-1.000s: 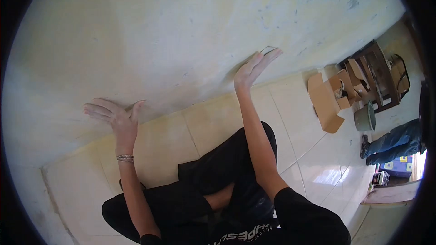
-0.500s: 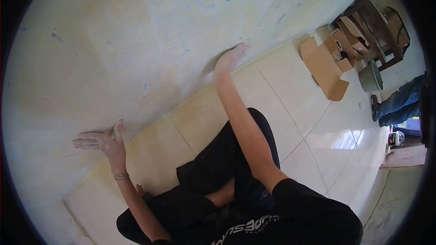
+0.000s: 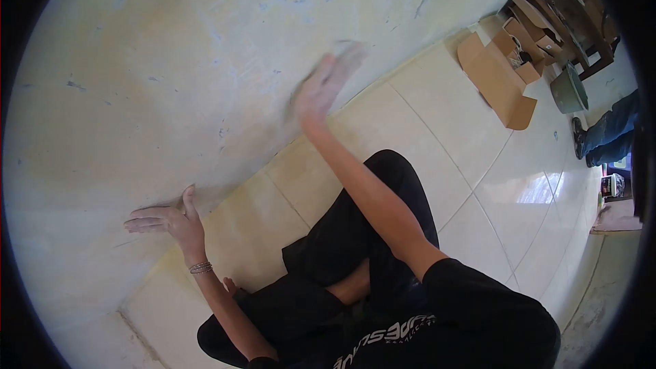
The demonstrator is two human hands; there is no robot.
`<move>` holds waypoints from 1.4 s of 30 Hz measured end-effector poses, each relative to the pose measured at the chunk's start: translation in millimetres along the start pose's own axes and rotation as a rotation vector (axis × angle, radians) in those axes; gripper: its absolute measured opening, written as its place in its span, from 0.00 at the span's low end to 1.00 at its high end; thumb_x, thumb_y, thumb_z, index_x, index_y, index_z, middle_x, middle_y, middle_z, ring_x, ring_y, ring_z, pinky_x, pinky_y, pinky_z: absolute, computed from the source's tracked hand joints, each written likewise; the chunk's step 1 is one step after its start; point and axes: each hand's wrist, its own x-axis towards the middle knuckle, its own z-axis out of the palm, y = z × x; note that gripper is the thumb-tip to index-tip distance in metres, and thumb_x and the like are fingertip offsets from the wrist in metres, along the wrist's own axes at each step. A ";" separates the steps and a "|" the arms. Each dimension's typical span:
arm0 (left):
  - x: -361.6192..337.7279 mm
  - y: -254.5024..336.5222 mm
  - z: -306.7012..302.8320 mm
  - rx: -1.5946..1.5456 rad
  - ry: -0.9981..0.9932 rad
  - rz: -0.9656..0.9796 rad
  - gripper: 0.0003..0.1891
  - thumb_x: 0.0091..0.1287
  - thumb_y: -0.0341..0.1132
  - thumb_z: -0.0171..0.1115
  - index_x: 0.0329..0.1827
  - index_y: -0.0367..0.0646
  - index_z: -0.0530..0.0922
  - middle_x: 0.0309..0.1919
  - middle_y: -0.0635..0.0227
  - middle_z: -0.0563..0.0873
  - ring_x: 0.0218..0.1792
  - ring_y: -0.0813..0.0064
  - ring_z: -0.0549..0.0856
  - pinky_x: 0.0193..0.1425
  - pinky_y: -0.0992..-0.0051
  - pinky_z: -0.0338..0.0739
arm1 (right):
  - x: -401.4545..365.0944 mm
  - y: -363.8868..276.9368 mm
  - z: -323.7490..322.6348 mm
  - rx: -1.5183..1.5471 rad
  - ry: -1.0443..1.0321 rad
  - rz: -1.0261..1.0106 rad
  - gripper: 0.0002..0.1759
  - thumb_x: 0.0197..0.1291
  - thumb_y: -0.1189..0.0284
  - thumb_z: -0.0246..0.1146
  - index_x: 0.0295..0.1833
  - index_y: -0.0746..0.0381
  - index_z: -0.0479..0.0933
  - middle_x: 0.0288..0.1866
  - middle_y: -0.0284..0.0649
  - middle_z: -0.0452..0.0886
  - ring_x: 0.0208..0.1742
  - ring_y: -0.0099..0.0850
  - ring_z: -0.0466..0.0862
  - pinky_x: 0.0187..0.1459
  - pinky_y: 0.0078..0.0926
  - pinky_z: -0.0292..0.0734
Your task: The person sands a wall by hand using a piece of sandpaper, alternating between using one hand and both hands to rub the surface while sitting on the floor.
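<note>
My left hand [image 3: 172, 223] lies flat against the lower part of the wall [image 3: 164, 130], thumb spread up and fingers stretched to the left. A beaded bracelet [image 3: 201, 268] circles that wrist. Higher up and to the right, my right hand [image 3: 329, 85] is at the wall surface, its fingers extended and slightly smeared by motion. Both hands look coated with pale dust, and neither holds anything. The wall is yellowish white with scattered bluish, chipped-looking marks.
I sit cross-legged on the tiled floor [image 3: 437, 164]. An opened cardboard box [image 3: 502, 85] lies at the upper right, close to a grey-green bucket [image 3: 568, 89] and a dark wooden piece of furniture [image 3: 567, 17]. Another person's legs in jeans [image 3: 611, 130] stand at the right edge.
My right hand has slid up and left along the wall, with its fingers now more spread. My left hand stays in about the same place on the wall. The view has shifted slightly.
</note>
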 end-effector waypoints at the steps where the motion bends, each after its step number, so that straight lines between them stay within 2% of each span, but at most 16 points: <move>1: -1.5 -3.7 2.3 0.008 -0.007 0.000 0.67 0.62 0.66 0.60 0.70 0.19 0.21 0.67 0.21 0.19 0.71 0.29 0.20 0.72 0.38 0.23 | -5.6 -7.8 -1.0 -0.032 -0.044 -0.205 0.38 0.76 0.54 0.40 0.78 0.71 0.43 0.81 0.61 0.38 0.81 0.53 0.38 0.78 0.44 0.33; 3: -2.3 -5.6 2.0 0.009 -0.029 -0.004 0.67 0.62 0.67 0.59 0.70 0.20 0.20 0.66 0.21 0.18 0.70 0.28 0.19 0.72 0.37 0.24 | -11.7 -23.8 -5.4 -0.101 -0.135 -0.612 0.38 0.76 0.55 0.40 0.77 0.72 0.44 0.81 0.60 0.39 0.81 0.54 0.39 0.78 0.44 0.33; 6: 0.4 -8.1 0.8 0.015 -0.034 0.021 0.68 0.62 0.68 0.58 0.69 0.19 0.20 0.66 0.21 0.17 0.70 0.28 0.19 0.71 0.35 0.23 | -1.6 -2.9 -3.6 -0.080 -0.048 -0.316 0.36 0.76 0.58 0.40 0.77 0.74 0.44 0.80 0.63 0.40 0.81 0.56 0.42 0.78 0.44 0.34; 9: -0.1 -11.7 4.8 0.056 0.016 0.081 0.68 0.62 0.69 0.57 0.69 0.19 0.20 0.65 0.20 0.16 0.69 0.27 0.18 0.70 0.34 0.22 | 24.2 18.4 -3.4 0.184 0.180 0.243 0.35 0.75 0.62 0.41 0.77 0.75 0.45 0.79 0.67 0.40 0.80 0.59 0.40 0.77 0.46 0.34; 12: 1.5 -9.1 2.3 0.042 -0.004 0.075 0.68 0.61 0.69 0.58 0.69 0.19 0.19 0.65 0.20 0.16 0.69 0.27 0.17 0.70 0.34 0.22 | 15.6 7.5 -1.1 0.026 0.087 0.146 0.35 0.75 0.61 0.41 0.77 0.75 0.45 0.79 0.67 0.41 0.80 0.58 0.41 0.77 0.45 0.35; 15: -1.1 -6.7 0.9 0.012 -0.038 0.019 0.68 0.62 0.69 0.58 0.69 0.20 0.19 0.65 0.20 0.16 0.69 0.27 0.17 0.70 0.34 0.22 | -10.6 -17.5 -0.6 -0.099 -0.024 -0.413 0.37 0.76 0.57 0.39 0.77 0.75 0.44 0.80 0.61 0.42 0.81 0.52 0.42 0.78 0.41 0.38; 18: -0.5 -9.9 3.0 0.013 -0.020 0.045 0.68 0.62 0.68 0.58 0.69 0.21 0.19 0.66 0.21 0.16 0.69 0.28 0.17 0.70 0.34 0.21 | -7.7 -7.8 0.2 -0.054 -0.024 -0.337 0.37 0.76 0.56 0.39 0.76 0.76 0.44 0.80 0.61 0.41 0.81 0.53 0.41 0.78 0.42 0.38; 21: -1.7 -3.8 1.8 0.028 -0.006 0.046 0.67 0.63 0.67 0.58 0.69 0.21 0.19 0.67 0.22 0.17 0.70 0.29 0.18 0.71 0.35 0.22 | 9.5 36.4 8.2 0.128 0.196 0.184 0.36 0.75 0.59 0.40 0.76 0.76 0.45 0.79 0.68 0.40 0.80 0.61 0.41 0.77 0.49 0.35; 24: -4.9 -0.2 1.9 0.016 -0.011 0.023 0.67 0.63 0.66 0.59 0.70 0.21 0.19 0.67 0.22 0.17 0.70 0.29 0.19 0.71 0.36 0.22 | 10.3 22.2 1.4 0.155 0.172 0.409 0.36 0.75 0.59 0.40 0.76 0.76 0.46 0.78 0.69 0.41 0.80 0.60 0.42 0.77 0.48 0.35; 27: -3.5 0.8 1.9 0.020 -0.005 0.014 0.67 0.63 0.65 0.60 0.70 0.21 0.20 0.67 0.22 0.18 0.70 0.29 0.19 0.72 0.37 0.23 | -4.7 -12.3 0.9 -0.057 -0.027 -0.336 0.37 0.76 0.57 0.39 0.76 0.75 0.46 0.79 0.63 0.43 0.81 0.53 0.44 0.78 0.40 0.37; 30: -2.0 0.9 0.0 0.036 0.008 0.024 0.66 0.63 0.64 0.61 0.70 0.21 0.20 0.67 0.23 0.18 0.71 0.29 0.20 0.73 0.38 0.23 | -6.6 -16.9 -1.9 -0.083 -0.107 -0.518 0.36 0.77 0.57 0.38 0.76 0.77 0.45 0.80 0.62 0.43 0.81 0.50 0.44 0.78 0.37 0.37; 33: -1.5 1.9 -1.7 0.037 0.003 0.023 0.66 0.63 0.64 0.61 0.70 0.21 0.21 0.68 0.23 0.19 0.71 0.30 0.20 0.73 0.39 0.24 | 6.9 22.4 8.0 0.064 0.165 0.017 0.35 0.76 0.60 0.37 0.76 0.77 0.45 0.79 0.65 0.43 0.81 0.54 0.43 0.78 0.41 0.36; 36: -1.9 -0.2 -0.3 0.009 -0.019 -0.006 0.66 0.63 0.65 0.60 0.71 0.21 0.21 0.68 0.23 0.19 0.71 0.30 0.20 0.74 0.40 0.25 | 22.8 23.6 -3.5 0.149 0.167 0.492 0.35 0.76 0.60 0.36 0.75 0.78 0.45 0.79 0.66 0.42 0.81 0.55 0.42 0.78 0.42 0.34; 39: -4.2 0.2 0.5 0.007 -0.022 -0.006 0.66 0.64 0.65 0.60 0.70 0.21 0.22 0.68 0.23 0.19 0.72 0.30 0.20 0.74 0.40 0.24 | 6.3 4.2 2.8 -0.061 0.040 -0.179 0.35 0.77 0.59 0.35 0.76 0.77 0.44 0.79 0.66 0.42 0.81 0.54 0.42 0.78 0.41 0.35; 42: -4.9 1.4 0.6 0.008 -0.018 0.006 0.65 0.64 0.65 0.59 0.70 0.20 0.22 0.68 0.23 0.19 0.72 0.30 0.20 0.74 0.40 0.24 | 1.4 -15.1 -4.3 -0.093 -0.080 -0.403 0.36 0.77 0.58 0.35 0.76 0.77 0.44 0.79 0.66 0.41 0.81 0.54 0.41 0.79 0.40 0.34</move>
